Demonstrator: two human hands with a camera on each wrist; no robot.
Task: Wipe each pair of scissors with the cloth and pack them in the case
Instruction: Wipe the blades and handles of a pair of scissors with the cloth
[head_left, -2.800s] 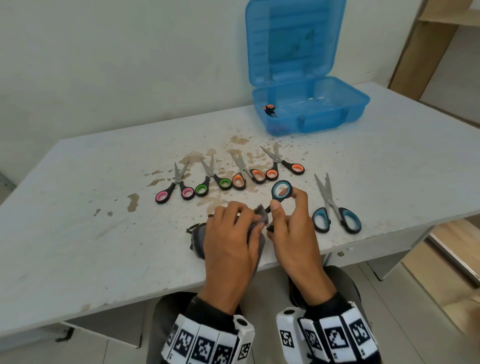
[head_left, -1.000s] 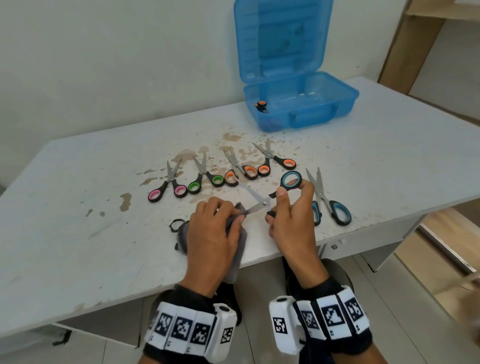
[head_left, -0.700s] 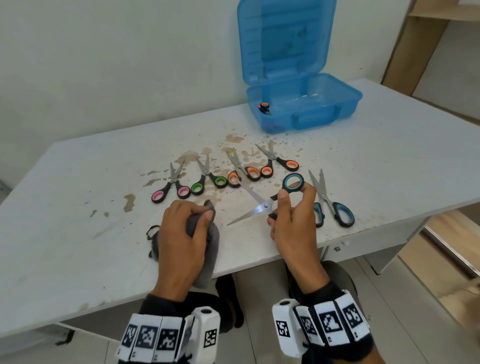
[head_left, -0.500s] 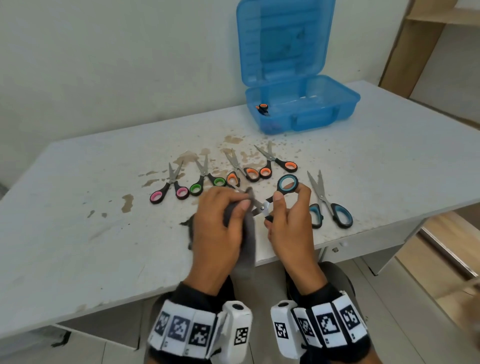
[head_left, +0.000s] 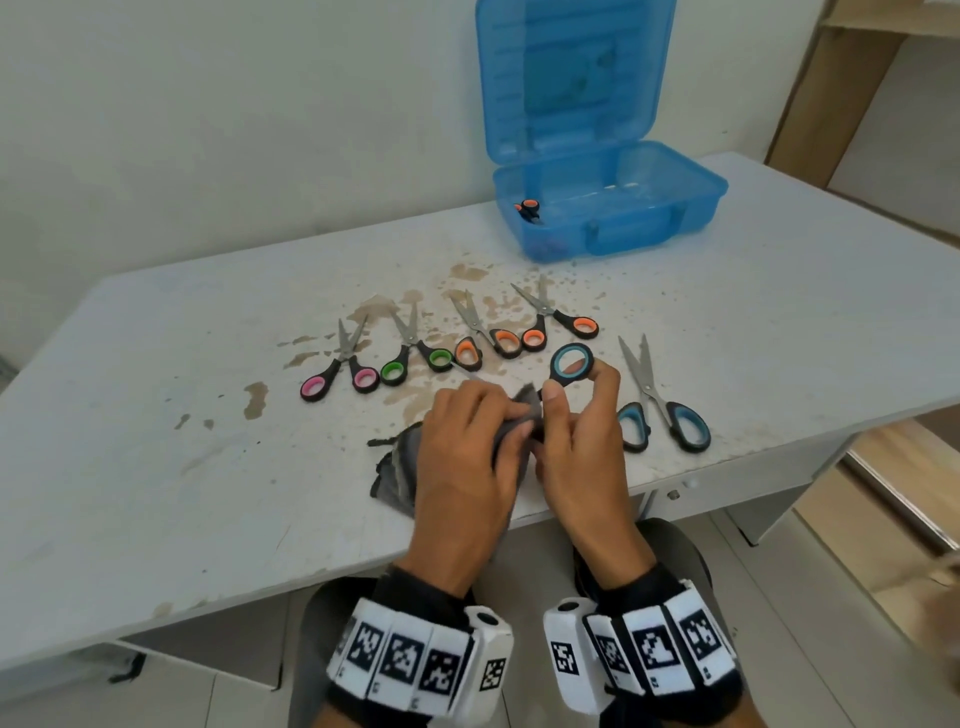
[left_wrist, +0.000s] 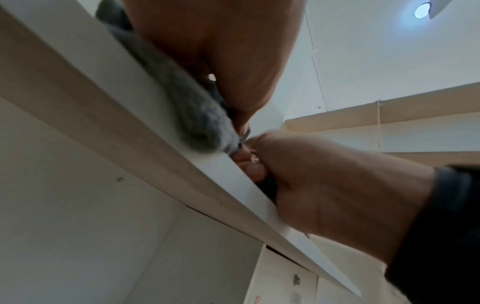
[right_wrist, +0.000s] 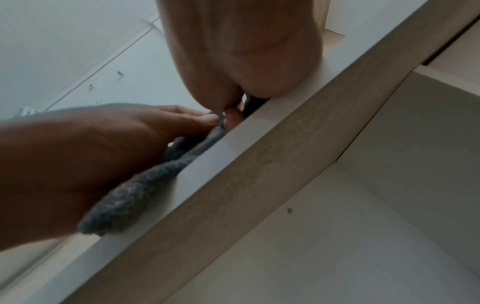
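Beside the blue case (head_left: 613, 208), nearer the table edge, left hand (head_left: 462, 457) gripped the grey cloth (head_left: 400, 467); right hand (head_left: 582, 447) pinched the blue-handled scissors (head_left: 571, 364).

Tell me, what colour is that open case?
Translucent blue case, clearest in the head view.

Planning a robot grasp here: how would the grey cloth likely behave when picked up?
The grey cloth is probably floppy: it bunches under the left hand and drapes over the table edge. It looks light and fuzzy in the right wrist view, so likely not slippery. It shouldn't roll, but loose ends may trail.
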